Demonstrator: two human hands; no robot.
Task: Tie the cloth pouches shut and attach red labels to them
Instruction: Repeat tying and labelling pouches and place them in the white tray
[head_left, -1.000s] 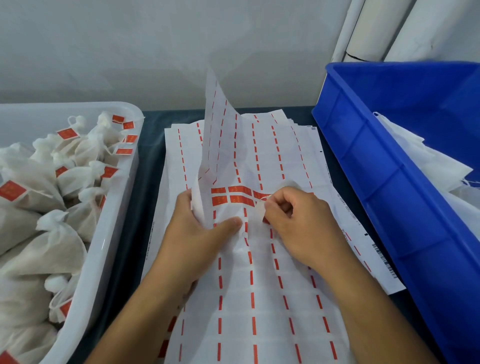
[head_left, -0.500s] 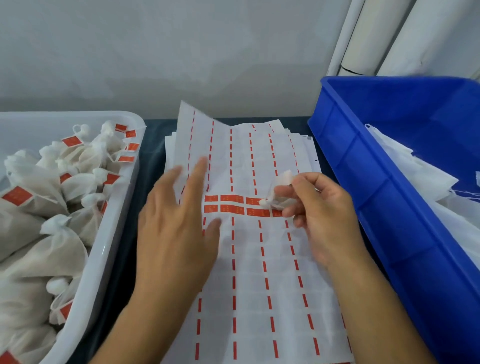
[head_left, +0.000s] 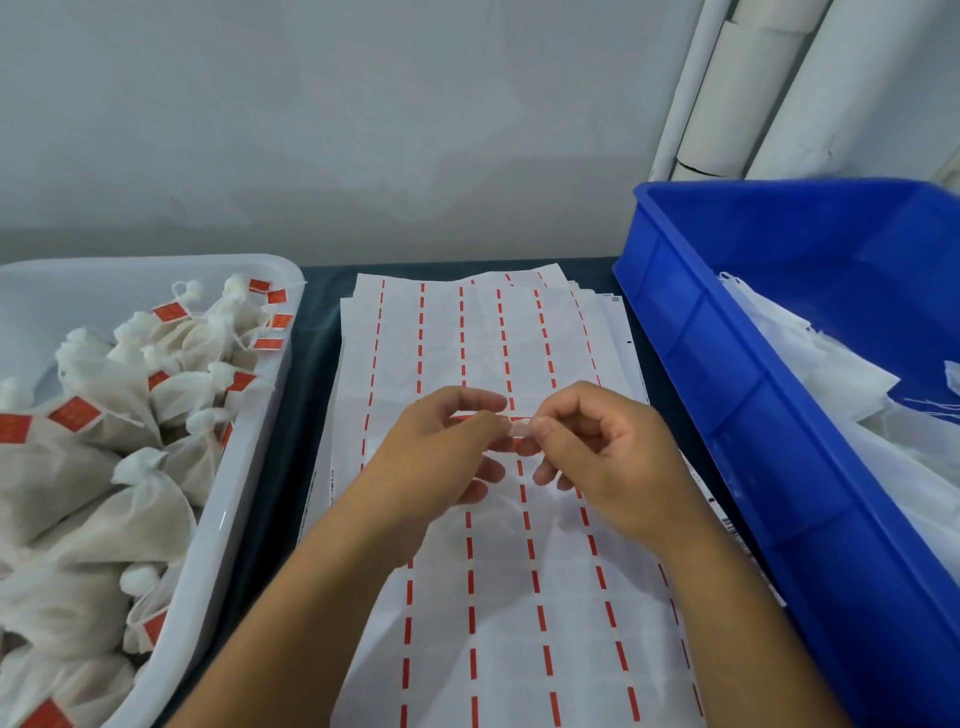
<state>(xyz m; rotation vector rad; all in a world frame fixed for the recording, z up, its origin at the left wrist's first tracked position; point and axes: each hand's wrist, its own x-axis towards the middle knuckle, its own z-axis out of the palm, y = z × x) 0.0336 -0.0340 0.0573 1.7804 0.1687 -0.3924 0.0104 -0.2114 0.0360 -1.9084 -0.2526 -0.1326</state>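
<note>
White label scrap, seemingly peeled backing, is being pinched between the left hand and right hand above the label sheets. Tied pouches are lying in the white tub.

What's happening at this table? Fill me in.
A person is labelling cloth pouches. Both hands, the left hand and the right hand, pinch a small peeled label above the stack of label sheets. Tied, red-tagged pouches fill the white tub on the left; loose white cloth lies in the blue crate on the right.
</note>
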